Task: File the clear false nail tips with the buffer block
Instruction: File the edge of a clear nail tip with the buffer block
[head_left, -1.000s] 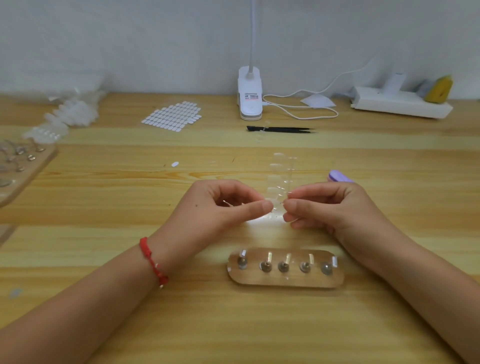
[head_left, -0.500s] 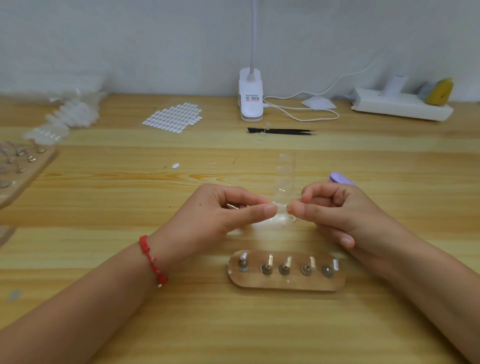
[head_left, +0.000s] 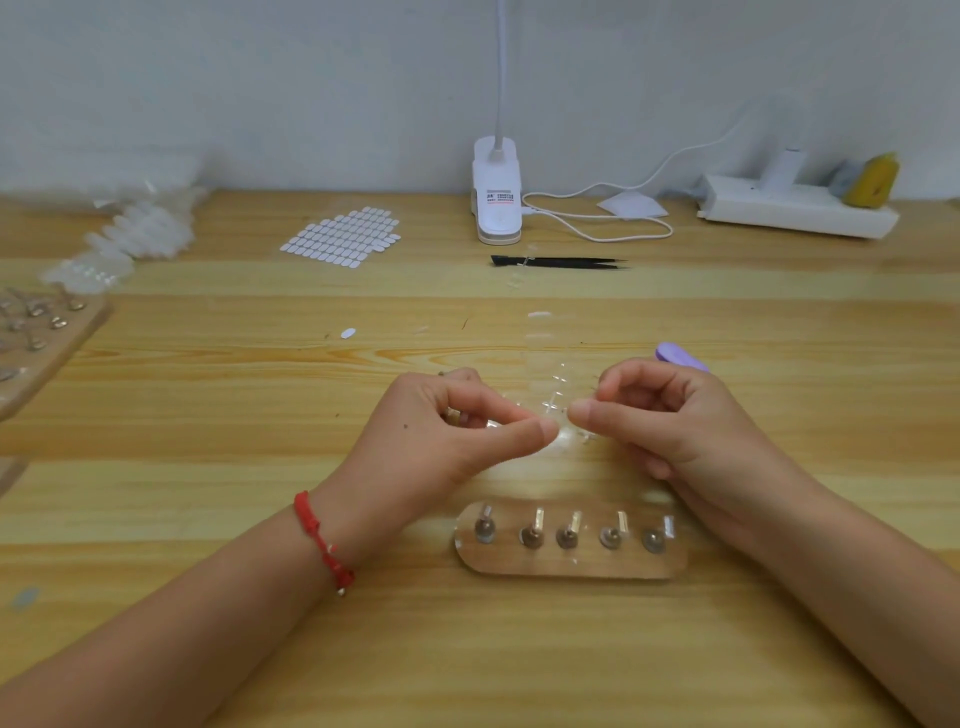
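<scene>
A clear strip of false nail tips (head_left: 545, 364) stands up over the middle of the wooden table, its near end between my two hands. My left hand (head_left: 447, 431) pinches that near end with thumb and forefinger. My right hand (head_left: 670, 421) pinches it from the other side, thumb tip facing the left thumb. A purple buffer block (head_left: 678, 356) lies on the table just behind my right hand, mostly hidden by it. Nearer to me sits a small wooden holder (head_left: 571, 566) with several metal pegs.
Black tweezers (head_left: 561, 261) lie past the strip. A white clip lamp (head_left: 496, 202) with its cord stands at the back. A sheet of white adhesive tabs (head_left: 343, 236) lies at back left. Another wooden peg board (head_left: 41, 332) and bags of nail tips (head_left: 130, 234) sit at far left. A white power strip (head_left: 795, 208) is at back right.
The strip has turned from lying flat toward me to standing more edge-on. My right hand has rolled, its fingers curling up above the thumb. Both hands keep their pinch.
</scene>
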